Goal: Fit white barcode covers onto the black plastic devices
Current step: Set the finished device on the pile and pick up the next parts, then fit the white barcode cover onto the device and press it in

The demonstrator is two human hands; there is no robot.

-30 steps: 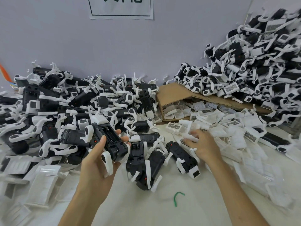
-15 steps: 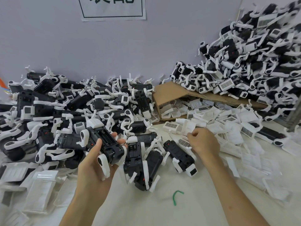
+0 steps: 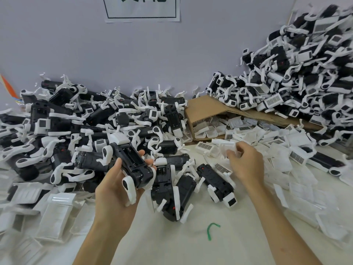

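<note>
My left hand (image 3: 114,190) grips a black plastic device (image 3: 131,163) with white arms, its open battery bay facing up. My right hand (image 3: 246,165) is to the right of it, fingers closed on a white barcode cover (image 3: 228,147) lifted from the loose covers (image 3: 278,150) spread on the table. Other black devices (image 3: 217,180) lie between my two hands.
A big heap of black-and-white devices (image 3: 76,127) fills the left. A second heap (image 3: 298,77) rises at the right over a tipped cardboard box (image 3: 206,108) holding covers. White trays (image 3: 55,213) lie at the near left. A green wire (image 3: 211,229) lies on the white table.
My right hand has closed on a cover and lifted it slightly off the pile. My left hand keeps holding the device almost still.
</note>
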